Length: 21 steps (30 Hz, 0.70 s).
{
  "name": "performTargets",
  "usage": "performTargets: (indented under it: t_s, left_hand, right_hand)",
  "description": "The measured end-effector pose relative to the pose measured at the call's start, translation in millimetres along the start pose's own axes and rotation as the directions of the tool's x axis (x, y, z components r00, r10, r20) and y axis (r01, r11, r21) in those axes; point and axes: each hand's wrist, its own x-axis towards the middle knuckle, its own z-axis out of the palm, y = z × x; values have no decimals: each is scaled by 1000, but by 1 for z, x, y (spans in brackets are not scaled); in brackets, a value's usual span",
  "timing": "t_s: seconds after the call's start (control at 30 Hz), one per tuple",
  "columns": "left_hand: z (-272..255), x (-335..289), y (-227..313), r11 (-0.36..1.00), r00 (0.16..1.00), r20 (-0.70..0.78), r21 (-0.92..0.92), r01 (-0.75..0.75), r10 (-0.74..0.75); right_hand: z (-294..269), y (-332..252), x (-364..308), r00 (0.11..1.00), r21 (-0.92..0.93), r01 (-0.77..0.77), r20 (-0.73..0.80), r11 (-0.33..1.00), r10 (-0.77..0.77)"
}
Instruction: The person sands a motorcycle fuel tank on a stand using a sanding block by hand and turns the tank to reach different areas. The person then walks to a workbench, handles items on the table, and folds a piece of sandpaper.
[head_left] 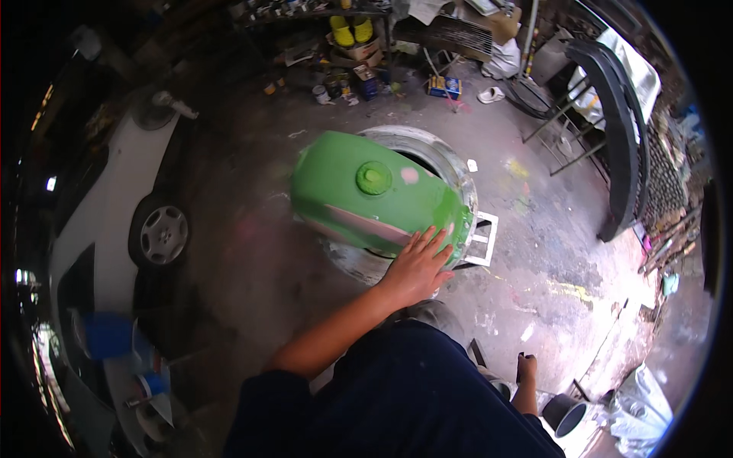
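A green motorcycle fuel tank (336, 172) with pinkish patches and a round cap lies over a greyish-white ring (450, 156) that looks like a wheel or tyre. My left hand (418, 267) lies flat on the tank's narrower right end, its fingers stretched out and slightly spread. Away from the tank, low on the right, my right hand (527, 368) is closed around a small dark thing that I cannot make out. Beside the tank's narrow end, a white frame-like piece (482, 239) sticks out.
A white car (107, 206) stands on the left. A dark bumper (622, 137) leans on a metal stand at the right. Cans (321, 94), a blue box (444, 87) and yellow boots (351, 30) are at the back. A black bucket (563, 414) sits at lower right.
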Motion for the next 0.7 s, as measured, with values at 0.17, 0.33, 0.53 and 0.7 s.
performTargets:
  t_s: [0.17, 0.33, 0.53, 0.7]
  left_hand:
    - [-47, -27, -37, 983, 981, -104, -105, 152, -163]
    - [-104, -52, -129, 975, 927, -302, -89, 205, -223]
    - [-156, -18, -232, 992, 969, -221, -87, 89, -106]
    - [-156, 75, -233, 945, 976, -68, -243, -217, 207]
  right_hand:
    - [13, -108, 43, 992, 8, 73, 103, 997, -74]
    - [6, -191, 25, 991, 143, 46, 119, 989, -64]
    - [59, -212, -73, 998, 252, -22, -55, 968, 37]
    - [158, -204, -257, 967, 297, -190, -106, 936, 230]
